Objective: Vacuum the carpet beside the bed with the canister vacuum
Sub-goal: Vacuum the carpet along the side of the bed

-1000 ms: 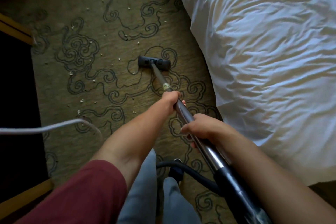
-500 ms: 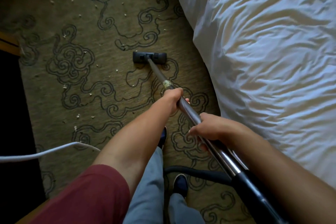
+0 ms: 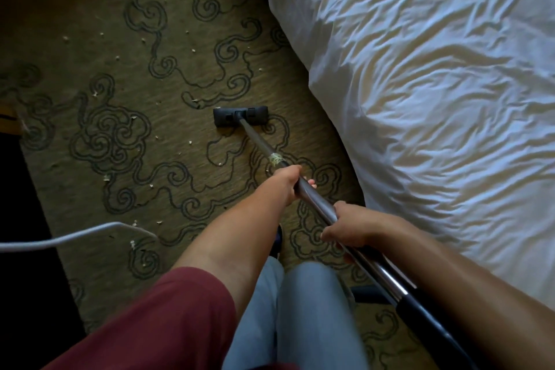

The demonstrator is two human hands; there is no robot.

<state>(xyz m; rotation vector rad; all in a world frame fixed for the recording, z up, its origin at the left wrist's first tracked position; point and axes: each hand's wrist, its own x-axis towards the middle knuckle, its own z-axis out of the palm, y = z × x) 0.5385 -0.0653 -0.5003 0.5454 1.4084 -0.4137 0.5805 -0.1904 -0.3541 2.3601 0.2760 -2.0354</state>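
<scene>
The vacuum's black floor head [image 3: 240, 116] rests flat on the olive carpet [image 3: 144, 75] with dark swirl patterns, a short way left of the bed [image 3: 420, 84]. A metal wand [image 3: 258, 141] runs from the head back toward me. My left hand [image 3: 286, 182] grips the wand farther down; my right hand [image 3: 350, 227] grips it closer to me, just above the black handle section [image 3: 426, 312]. The canister itself is out of view. Small pale crumbs [image 3: 105, 178] are scattered over the carpet left of and beyond the head.
A white rumpled duvet covers the bed along the whole right side. A white cable [image 3: 75, 236] hangs across the lower left. Dark furniture with a wooden edge [image 3: 12, 123] borders the carpet on the left. My grey-trousered legs [image 3: 294, 318] and a dark shoe [image 3: 278, 237] are below.
The floor head has slid forward along the carpet beside the bed, away from me, and I have stepped forward. Both hands keep the same grip on the wand.
</scene>
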